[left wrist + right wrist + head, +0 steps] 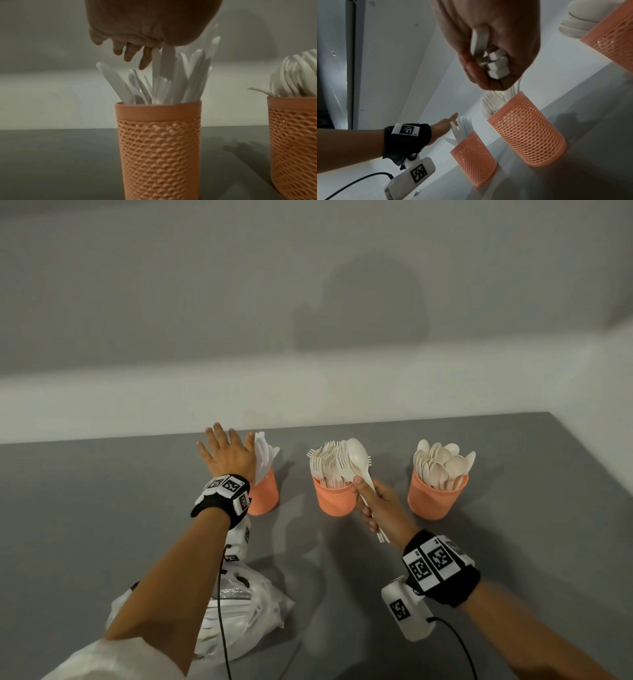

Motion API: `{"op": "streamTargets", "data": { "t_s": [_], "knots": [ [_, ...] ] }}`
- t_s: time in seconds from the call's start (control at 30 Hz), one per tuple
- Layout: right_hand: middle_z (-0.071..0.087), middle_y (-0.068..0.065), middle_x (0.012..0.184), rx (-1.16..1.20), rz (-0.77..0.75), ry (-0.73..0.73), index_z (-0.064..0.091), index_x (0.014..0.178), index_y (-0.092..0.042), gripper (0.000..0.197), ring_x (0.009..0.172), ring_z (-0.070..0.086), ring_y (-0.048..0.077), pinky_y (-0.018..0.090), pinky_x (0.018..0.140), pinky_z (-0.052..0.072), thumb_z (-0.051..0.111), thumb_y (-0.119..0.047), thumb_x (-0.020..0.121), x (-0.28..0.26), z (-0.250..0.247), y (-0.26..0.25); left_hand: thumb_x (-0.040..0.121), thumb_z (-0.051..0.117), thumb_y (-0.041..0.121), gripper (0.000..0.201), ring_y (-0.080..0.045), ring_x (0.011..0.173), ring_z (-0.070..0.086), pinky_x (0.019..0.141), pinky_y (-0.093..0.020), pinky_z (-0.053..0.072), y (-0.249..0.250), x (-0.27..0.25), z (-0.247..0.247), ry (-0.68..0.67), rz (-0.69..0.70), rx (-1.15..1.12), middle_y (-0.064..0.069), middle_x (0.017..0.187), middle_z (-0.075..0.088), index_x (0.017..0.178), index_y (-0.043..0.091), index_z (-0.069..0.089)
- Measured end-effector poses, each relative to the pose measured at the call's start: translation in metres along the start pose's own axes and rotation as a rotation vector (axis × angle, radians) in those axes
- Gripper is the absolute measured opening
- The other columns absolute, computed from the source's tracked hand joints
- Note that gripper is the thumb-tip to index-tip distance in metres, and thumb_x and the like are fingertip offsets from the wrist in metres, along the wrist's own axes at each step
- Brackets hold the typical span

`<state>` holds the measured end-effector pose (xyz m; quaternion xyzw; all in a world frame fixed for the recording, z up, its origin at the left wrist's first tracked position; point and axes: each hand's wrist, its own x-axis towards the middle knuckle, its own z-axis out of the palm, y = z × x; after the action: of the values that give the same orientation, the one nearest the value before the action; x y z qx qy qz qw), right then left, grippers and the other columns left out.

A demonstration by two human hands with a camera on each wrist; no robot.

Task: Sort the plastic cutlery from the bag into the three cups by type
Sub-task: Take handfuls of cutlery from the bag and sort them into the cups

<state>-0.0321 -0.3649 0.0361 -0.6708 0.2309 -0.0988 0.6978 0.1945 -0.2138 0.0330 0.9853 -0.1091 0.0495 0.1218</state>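
Note:
Three orange mesh cups stand in a row on the grey table. The left cup (263,494) holds white knives (163,75), the middle cup (335,498) forks, the right cup (433,499) spoons (442,462). My left hand (227,453) hovers over the knife cup with fingers spread, its thumb side against the knife tips. My right hand (375,503) grips a bundle of several white pieces by the handles (494,65), a spoon bowl (356,455) on top, in front of the fork cup. The clear plastic bag (239,611) lies under my left forearm.
A white wall runs along the table's far edge, close behind the cups. Grey tabletop lies bare to the left of the knife cup and in front of the cups. Wrist camera cables trail toward the near edge.

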Motion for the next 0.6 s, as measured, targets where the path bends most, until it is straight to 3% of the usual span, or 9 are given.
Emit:
{"op": "streamTargets", "data": {
  "t_s": [0.17, 0.3, 0.37, 0.47, 0.53, 0.6],
  "knots": [
    [0.04, -0.008, 0.046, -0.01, -0.012, -0.004, 0.051, 0.081, -0.019, 0.025, 0.033, 0.03, 0.005, 0.016, 0.034, 0.027, 0.04, -0.033, 0.098, 0.001, 0.0, 0.002, 0.097, 0.02, 0.048, 0.067, -0.033, 0.145, 0.0, 0.117, -0.05, -0.001, 0.006, -0.003, -0.013, 0.067, -0.021, -0.167, -0.021, 0.156, 0.006, 0.148, 0.006, 0.012],
    [0.038, -0.006, 0.047, 0.094, 0.029, -0.014, 0.049, 0.077, -0.018, 0.029, 0.031, 0.029, 0.003, 0.015, 0.033, 0.024, 0.04, -0.033, 0.098, 0.004, -0.002, 0.001, 0.098, 0.032, 0.041, 0.059, -0.035, 0.139, 0.022, 0.114, -0.046, 0.017, 0.038, -0.013, -0.045, 0.324, 0.113, -0.462, -0.023, 0.147, 0.027, 0.141, 0.001, 0.03],
    [0.036, -0.008, 0.042, 0.252, 0.088, -0.055, 0.046, 0.076, -0.017, 0.031, 0.03, 0.026, 0.002, 0.014, 0.032, 0.021, 0.036, -0.035, 0.099, 0.005, -0.005, -0.002, 0.099, 0.036, 0.033, 0.048, -0.029, 0.13, 0.038, 0.108, -0.035, 0.03, 0.063, -0.022, -0.066, 0.325, 0.187, -0.694, -0.02, 0.139, 0.041, 0.133, 0.002, 0.043],
    [0.033, -0.009, 0.038, 0.474, 0.138, -0.143, 0.044, 0.078, -0.016, 0.033, 0.027, 0.024, 0.001, 0.014, 0.03, 0.017, 0.031, -0.038, 0.099, 0.004, -0.012, -0.008, 0.097, 0.041, 0.025, 0.029, -0.024, 0.1, 0.058, 0.09, -0.03, 0.044, 0.095, -0.044, -0.084, 0.024, 0.271, -0.902, -0.013, 0.109, 0.063, 0.111, 0.006, 0.059],
    [0.034, -0.008, 0.036, 0.562, 0.137, -0.167, 0.045, 0.078, -0.016, 0.035, 0.024, 0.025, 0.001, 0.013, 0.029, 0.017, 0.029, -0.039, 0.099, 0.002, -0.017, -0.012, 0.096, 0.043, 0.031, 0.026, -0.021, 0.085, 0.059, 0.082, -0.033, 0.047, 0.111, -0.066, -0.083, -0.26, 0.281, -0.934, -0.009, 0.095, 0.065, 0.098, 0.01, 0.059],
    [0.035, -0.007, 0.034, 0.586, 0.13, -0.15, 0.047, 0.079, -0.016, 0.036, 0.023, 0.025, 0.002, 0.012, 0.028, 0.018, 0.028, -0.039, 0.099, -0.001, -0.019, -0.015, 0.095, 0.042, 0.04, 0.033, -0.019, 0.079, 0.058, 0.081, -0.033, 0.045, 0.123, -0.091, -0.073, -0.478, 0.304, -0.876, -0.009, 0.092, 0.066, 0.09, 0.012, 0.059]
  ]
}}
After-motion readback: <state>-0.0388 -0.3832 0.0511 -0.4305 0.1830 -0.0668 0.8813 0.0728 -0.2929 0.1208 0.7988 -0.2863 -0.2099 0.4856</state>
